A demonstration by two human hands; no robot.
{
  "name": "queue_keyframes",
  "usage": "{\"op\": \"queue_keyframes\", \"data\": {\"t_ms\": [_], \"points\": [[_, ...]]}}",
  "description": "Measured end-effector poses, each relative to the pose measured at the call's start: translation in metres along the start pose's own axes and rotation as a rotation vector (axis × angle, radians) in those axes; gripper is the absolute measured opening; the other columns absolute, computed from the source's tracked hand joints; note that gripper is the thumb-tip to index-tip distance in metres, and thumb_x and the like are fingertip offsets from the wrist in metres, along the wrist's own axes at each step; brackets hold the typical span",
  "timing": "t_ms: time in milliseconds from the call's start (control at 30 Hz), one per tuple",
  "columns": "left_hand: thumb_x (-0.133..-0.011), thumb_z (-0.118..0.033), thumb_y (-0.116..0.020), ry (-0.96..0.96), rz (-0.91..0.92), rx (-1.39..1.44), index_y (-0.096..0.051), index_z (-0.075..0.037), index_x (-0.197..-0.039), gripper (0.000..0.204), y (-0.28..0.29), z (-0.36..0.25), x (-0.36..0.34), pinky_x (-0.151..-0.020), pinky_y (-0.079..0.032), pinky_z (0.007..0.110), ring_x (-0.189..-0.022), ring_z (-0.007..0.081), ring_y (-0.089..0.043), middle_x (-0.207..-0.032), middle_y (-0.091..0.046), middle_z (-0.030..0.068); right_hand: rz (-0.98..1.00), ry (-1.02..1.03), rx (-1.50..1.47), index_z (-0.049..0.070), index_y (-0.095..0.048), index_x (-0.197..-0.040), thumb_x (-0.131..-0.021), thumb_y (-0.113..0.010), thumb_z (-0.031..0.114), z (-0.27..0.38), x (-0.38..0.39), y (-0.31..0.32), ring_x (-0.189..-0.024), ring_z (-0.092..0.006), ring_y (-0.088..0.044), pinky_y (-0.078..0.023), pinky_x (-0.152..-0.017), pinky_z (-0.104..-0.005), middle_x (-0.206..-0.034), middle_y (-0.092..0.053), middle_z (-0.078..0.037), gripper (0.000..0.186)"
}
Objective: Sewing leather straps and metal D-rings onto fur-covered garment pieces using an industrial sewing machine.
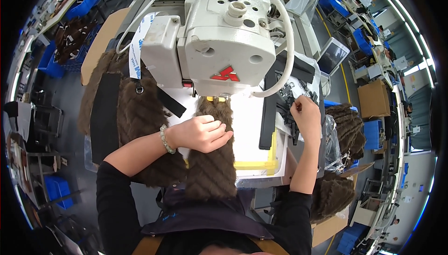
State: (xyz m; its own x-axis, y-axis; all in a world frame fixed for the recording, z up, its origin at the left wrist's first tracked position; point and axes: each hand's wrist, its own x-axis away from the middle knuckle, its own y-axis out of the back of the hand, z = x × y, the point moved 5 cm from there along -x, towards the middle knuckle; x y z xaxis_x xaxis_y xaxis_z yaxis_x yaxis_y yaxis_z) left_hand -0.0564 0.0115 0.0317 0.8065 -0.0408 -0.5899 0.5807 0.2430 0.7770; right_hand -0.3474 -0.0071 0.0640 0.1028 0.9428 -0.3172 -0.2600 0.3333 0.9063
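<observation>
Workshop floor (88,185) all round, pale worktop (245,133) under a white sewing machine (228,45). Brown fur strip (210,180): upright in view, top end just under the machine head, lower end past the worktop's front edge. Left hand (201,134) on the strip, fingers loosely curled; can't tell if it pinches fur. Right hand (305,112) at the pile of black straps with metal hardware (290,108), fingertips bunched together; can't tell if anything's in them. Best handling, my guess: keep strip flat and square, pick one strap free of the tangle, fingers clear of the needle area. Room: bare white gap right of strip up to a black band (267,119); left is tight, larger fur piece (140,115) close; machine head limits lifting.
</observation>
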Motion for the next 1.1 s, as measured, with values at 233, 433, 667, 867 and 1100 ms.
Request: {"op": "queue_keyframes", "data": {"t_ms": [233,433,667,867,1100], "points": [[-0.074,-0.010,-0.068,-0.009,-0.036,0.028,-0.070,-0.004,-0.096,0.023,-0.003,0.001,0.002,-0.058,-0.046,0.024,-0.069,0.0113,-0.060,-0.082,-0.065,0.0036,-0.042,0.065,-0.060,0.000,-0.061,-0.080,-0.076,-0.069,0.003,0.004,0.002,0.004,-0.065,-0.0225,-0.063,-0.049,-0.061,-0.0331,-0.075,-0.063,-0.010,0.009],[-0.075,-0.011,-0.069,0.024,-0.034,0.055,-0.071,-0.006,-0.098,0.024,0.000,0.004,0.002,-0.061,-0.050,0.024,-0.074,0.0117,-0.065,-0.087,-0.069,0.0039,-0.083,0.107,-0.211,0.004,-0.060,-0.078,-0.075,-0.069,0.002,0.019,0.000,-0.003,-0.056,-0.0217,-0.060,-0.048,-0.053,-0.0325,-0.073,-0.062,-0.008,0.010],[-0.074,-0.017,-0.075,0.355,-0.243,0.400,-0.071,-0.010,-0.106,0.033,0.004,0.017,-0.003,-0.056,-0.049,0.026,-0.067,0.0137,-0.065,-0.089,-0.069,0.0005,0.456,0.252,-1.010,0.001,-0.066,-0.091,-0.079,-0.067,-0.004,0.100,0.043,-0.048,-0.073,-0.0086,-0.070,-0.054,-0.066,-0.0229,-0.076,-0.071,-0.004,0.013],[-0.073,-0.009,-0.076,0.320,-0.175,0.429,-0.070,-0.010,-0.094,0.021,0.004,0.014,0.002,-0.058,-0.051,0.027,-0.072,0.0154,-0.067,-0.087,-0.070,0.0006,0.350,0.450,-0.868,0.005,-0.067,-0.091,-0.078,-0.072,0.003,0.115,0.045,-0.049,-0.073,-0.0192,-0.071,-0.056,-0.069,-0.0291,-0.082,-0.071,-0.007,0.014],[-0.078,-0.009,-0.068,0.125,-0.101,0.278,-0.070,-0.011,-0.090,0.012,0.006,0.010,0.000,-0.066,-0.052,0.025,-0.082,0.0131,-0.068,-0.093,-0.072,0.0009,-0.065,0.092,-0.333,0.003,-0.067,-0.097,-0.078,-0.069,0.002,-0.015,-0.039,-0.016,-0.077,-0.0281,-0.066,-0.052,-0.072,-0.0358,-0.088,-0.066,-0.013,0.019]]}}
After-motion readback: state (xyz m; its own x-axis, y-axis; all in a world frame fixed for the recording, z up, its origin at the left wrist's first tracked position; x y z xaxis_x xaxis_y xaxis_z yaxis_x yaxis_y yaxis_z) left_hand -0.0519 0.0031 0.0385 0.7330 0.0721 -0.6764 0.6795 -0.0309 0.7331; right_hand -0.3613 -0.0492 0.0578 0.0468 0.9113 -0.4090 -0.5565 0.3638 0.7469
